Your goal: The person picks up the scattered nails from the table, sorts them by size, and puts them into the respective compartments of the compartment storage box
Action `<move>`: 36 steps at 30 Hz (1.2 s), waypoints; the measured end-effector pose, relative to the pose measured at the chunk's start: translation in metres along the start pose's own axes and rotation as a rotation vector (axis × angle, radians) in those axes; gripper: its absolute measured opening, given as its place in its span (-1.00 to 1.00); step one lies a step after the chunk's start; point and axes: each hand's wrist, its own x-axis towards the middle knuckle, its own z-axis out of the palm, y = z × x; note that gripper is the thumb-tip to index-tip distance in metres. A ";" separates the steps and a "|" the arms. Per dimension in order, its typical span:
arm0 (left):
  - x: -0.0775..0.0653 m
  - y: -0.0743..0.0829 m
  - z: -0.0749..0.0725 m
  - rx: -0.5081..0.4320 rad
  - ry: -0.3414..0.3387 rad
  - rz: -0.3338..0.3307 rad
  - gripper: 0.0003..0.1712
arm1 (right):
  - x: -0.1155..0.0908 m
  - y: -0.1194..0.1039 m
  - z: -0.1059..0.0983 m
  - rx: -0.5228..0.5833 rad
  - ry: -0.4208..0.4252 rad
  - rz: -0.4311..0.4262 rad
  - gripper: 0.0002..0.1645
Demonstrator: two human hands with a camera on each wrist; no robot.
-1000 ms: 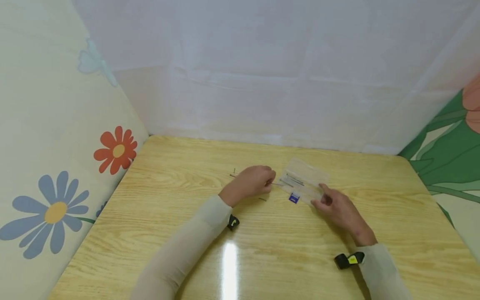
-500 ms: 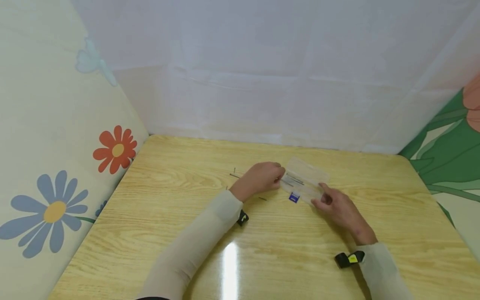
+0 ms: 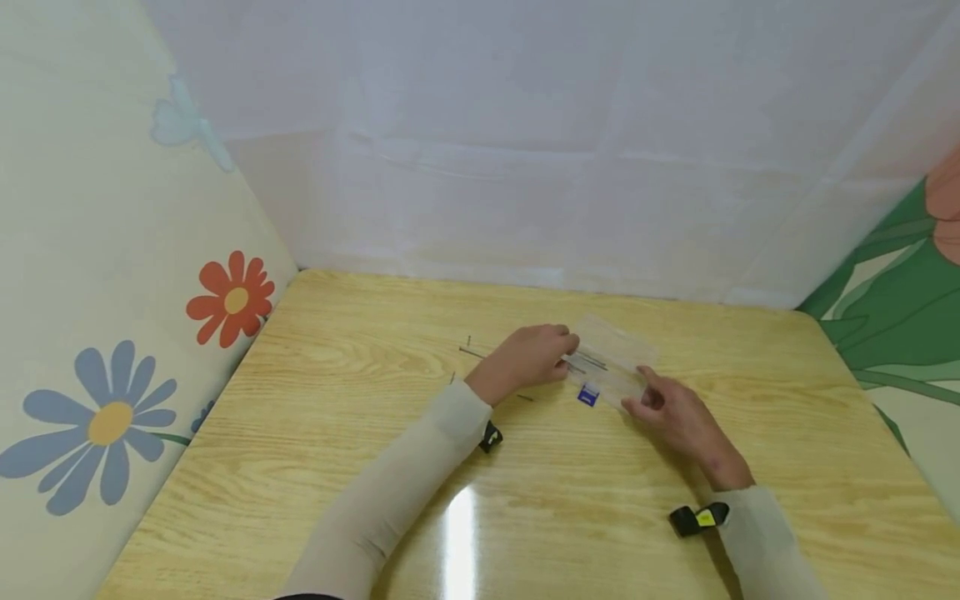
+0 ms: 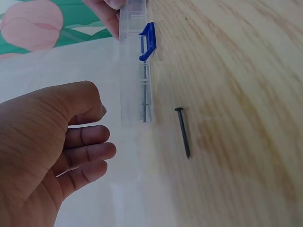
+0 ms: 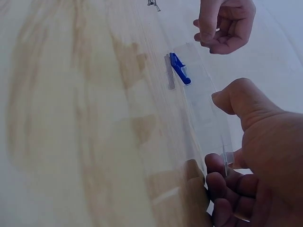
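Observation:
A clear plastic box [image 3: 624,383] lies with its lid [image 3: 615,335] folded back and a blue latch [image 3: 588,395] at its near side. Several long nails [image 3: 592,361] lie inside it. My left hand [image 3: 528,358] is over the box's left end, fingers loosely bent; no nail shows between thumb and fingers in the left wrist view. At the right end, my right hand [image 3: 675,421] grips the box between thumb and curled fingers. One dark nail [image 4: 183,132] rests on the wood beside the box.
More loose nails lie left of the box, among them a long nail [image 3: 471,352] partly behind my left arm. The wooden table [image 3: 360,333] meets a white cloth wall [image 3: 480,208] at the back. Flower-printed panels stand at both sides.
My left hand has moved right with a nail, to the box's left end; that nail no longer shows between its fingers. My right hand keeps its hold on the box.

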 end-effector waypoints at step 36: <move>-0.093 -0.051 -0.013 -0.070 0.037 -0.154 -0.86 | -0.003 -0.003 -0.001 -0.019 0.013 -0.010 -0.13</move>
